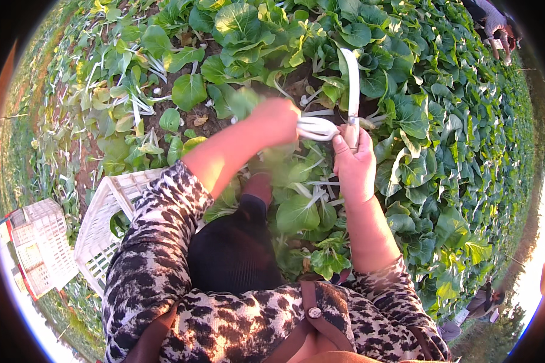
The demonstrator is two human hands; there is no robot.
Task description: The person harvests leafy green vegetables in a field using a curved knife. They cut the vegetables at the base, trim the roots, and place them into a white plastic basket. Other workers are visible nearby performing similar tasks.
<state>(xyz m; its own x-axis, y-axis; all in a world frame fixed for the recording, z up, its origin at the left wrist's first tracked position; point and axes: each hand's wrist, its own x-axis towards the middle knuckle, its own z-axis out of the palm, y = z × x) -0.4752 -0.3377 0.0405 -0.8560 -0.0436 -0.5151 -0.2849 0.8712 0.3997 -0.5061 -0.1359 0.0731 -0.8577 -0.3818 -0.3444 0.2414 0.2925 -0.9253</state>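
Note:
My left hand [274,120], blurred, is closed around the leaf end of a white-stemmed bok choy [317,129]. The thick white base of the plant points right, towards my other hand. In my right hand [355,168] is the pale handle of a harvesting knife [352,84]. Its long blade points away from me and curves at the tip. My right thumb and fingertips touch or nearly touch the base of the bok choy. Under both hands, loose leaves and cut stems [315,195] lie on the soil, partly blurred.
A white plastic crate [102,227] stands by my left arm, with more stacked crates [43,240] beyond. Uncut bok choy rows [458,149] fill the right side; cut plants [136,102] lie at left. One person [495,25] bends at upper right, another [481,301] at lower right.

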